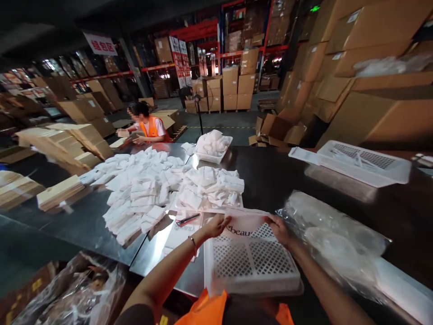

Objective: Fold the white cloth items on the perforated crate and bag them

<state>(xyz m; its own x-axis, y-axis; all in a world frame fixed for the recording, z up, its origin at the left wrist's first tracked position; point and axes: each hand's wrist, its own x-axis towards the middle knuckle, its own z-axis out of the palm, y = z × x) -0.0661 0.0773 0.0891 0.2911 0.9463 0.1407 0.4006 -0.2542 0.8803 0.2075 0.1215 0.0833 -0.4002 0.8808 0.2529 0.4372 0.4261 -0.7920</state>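
Observation:
Between my two hands a white printed bag (241, 222), lettered "beau…", is stretched over the far part of a white perforated basket (253, 284). My left hand (218, 225) pinches the bag's left end, fingers closed. At the other end my right hand (280, 230) grips the bag's right corner. Just beyond, small white packets (209, 183) are heaped on a white tray. To the left of my left hand lies a red and black cutter (187, 220) on flat white printed bags (179, 237).
A large pile of white packets (135, 180) covers the table's left part. Clear plastic packaging (334, 234) lies at right, another white basket (367, 160) behind it. A person in an orange vest (152, 127) works beyond the table. Cartons (365, 58) stand stacked at right.

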